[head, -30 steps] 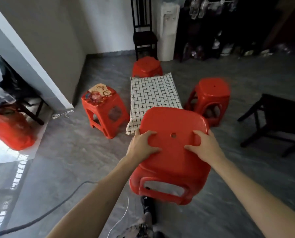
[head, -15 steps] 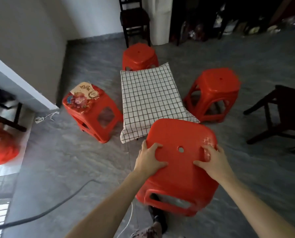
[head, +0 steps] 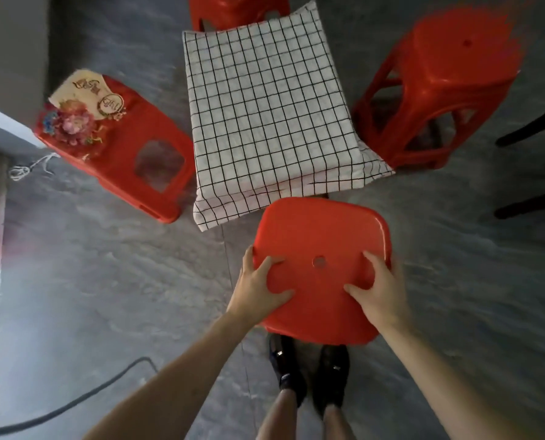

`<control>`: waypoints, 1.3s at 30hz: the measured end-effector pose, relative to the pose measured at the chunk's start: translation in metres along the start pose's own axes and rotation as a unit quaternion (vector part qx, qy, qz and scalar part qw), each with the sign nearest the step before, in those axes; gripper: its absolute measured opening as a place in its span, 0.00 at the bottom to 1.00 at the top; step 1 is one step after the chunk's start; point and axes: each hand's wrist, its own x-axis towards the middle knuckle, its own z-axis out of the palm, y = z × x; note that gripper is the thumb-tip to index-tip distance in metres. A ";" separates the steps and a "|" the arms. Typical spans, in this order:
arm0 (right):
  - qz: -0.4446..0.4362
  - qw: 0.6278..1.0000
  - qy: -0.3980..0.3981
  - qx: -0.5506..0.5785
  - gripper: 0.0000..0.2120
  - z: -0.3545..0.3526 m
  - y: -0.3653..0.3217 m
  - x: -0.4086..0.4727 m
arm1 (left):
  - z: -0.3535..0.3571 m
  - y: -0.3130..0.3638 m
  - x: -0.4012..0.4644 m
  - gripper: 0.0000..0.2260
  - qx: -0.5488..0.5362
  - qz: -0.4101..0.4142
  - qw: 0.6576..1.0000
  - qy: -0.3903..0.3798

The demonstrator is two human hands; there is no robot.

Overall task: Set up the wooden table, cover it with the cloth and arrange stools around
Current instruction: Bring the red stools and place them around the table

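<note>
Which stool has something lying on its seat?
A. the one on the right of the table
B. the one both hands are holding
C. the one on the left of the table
C: the left stool carries a card with flowers on its seat, while the right stool and the held stool have bare seats.

I see curly writing on a card point(head: 85, 90) that lies on top of the red stool point(head: 122, 147) at the left. Some of it sits inside a round ring on the card. The letters are too blurry for me to read. I find no other words or numbers.
</note>
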 end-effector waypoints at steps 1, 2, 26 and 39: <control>0.000 1.000 0.002 -0.003 0.35 0.008 0.006 0.008 | 0.006 -0.008 0.008 0.30 0.006 -0.003 1.000 -0.003; 0.001 1.000 0.005 -0.009 0.34 0.016 0.013 0.016 | 0.014 -0.016 0.016 0.30 0.014 -0.004 1.000 -0.006; -0.129 0.963 -0.095 -0.215 0.36 -0.004 -0.031 0.043 | -0.041 -0.009 0.040 0.29 0.248 0.023 0.968 0.036; -0.438 0.821 -0.036 -0.363 0.32 -0.188 -0.250 -0.069 | -0.193 0.137 -0.129 0.26 0.239 0.002 0.932 0.274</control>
